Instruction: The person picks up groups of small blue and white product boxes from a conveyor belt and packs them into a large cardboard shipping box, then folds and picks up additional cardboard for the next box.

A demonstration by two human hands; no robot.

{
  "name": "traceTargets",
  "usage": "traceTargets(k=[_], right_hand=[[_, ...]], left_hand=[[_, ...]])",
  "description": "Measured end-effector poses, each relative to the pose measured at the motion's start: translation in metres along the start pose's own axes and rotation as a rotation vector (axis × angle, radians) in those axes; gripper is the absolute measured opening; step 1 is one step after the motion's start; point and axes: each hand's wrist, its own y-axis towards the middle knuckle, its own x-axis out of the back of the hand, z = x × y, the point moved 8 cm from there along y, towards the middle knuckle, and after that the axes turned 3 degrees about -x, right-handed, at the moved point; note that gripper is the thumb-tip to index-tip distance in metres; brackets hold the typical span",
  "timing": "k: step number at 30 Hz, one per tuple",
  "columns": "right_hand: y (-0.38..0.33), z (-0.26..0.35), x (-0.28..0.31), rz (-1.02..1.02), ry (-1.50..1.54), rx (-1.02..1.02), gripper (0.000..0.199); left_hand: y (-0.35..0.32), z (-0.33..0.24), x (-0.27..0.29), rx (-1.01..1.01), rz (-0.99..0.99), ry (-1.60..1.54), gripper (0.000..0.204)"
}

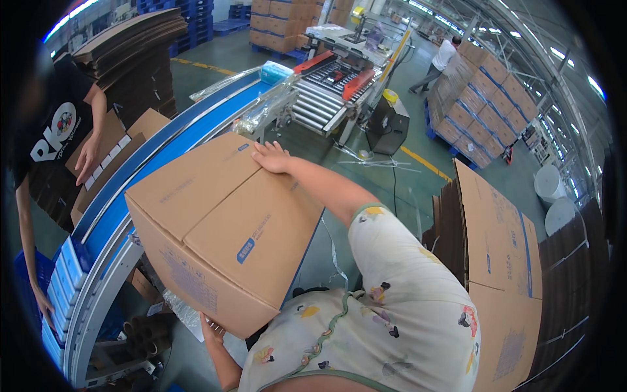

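Note:
A large closed cardboard box (228, 209) is tilted in front of my body, beside the curved conveyor. My right hand (271, 157) lies on its far top edge, fingers spread over the cardboard. My left hand (212, 330) grips the box low at its near side; part of its fingers is hidden under the box. Both hands hold the box between them. The top flaps meet along a central seam, and blue marks are printed on the top.
A blue conveyor belt (219, 114) curves along the left, with blue-white packs (65, 271) on it near a co-worker's hand (42, 304). Ahead stands a roller machine (320, 95). Flat cartons (499, 235) are stacked on my right. A loaded pallet (477, 111) stands beyond, near a walking person.

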Motion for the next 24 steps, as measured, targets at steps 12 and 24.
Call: traceTargets(k=[12, 24], right_hand=[[-0.116, 0.063, -0.116, 0.885, 1.128, 0.051, 0.055], [-0.15, -0.12, -0.446, 1.09, 0.707, -0.594, 0.058]], left_hand=[[-0.374, -0.155, 0.071, -1.035, 0.013, 0.021, 0.076], [-0.426, -0.118, -0.167, -0.75, 0.266, 1.566, 0.053]])
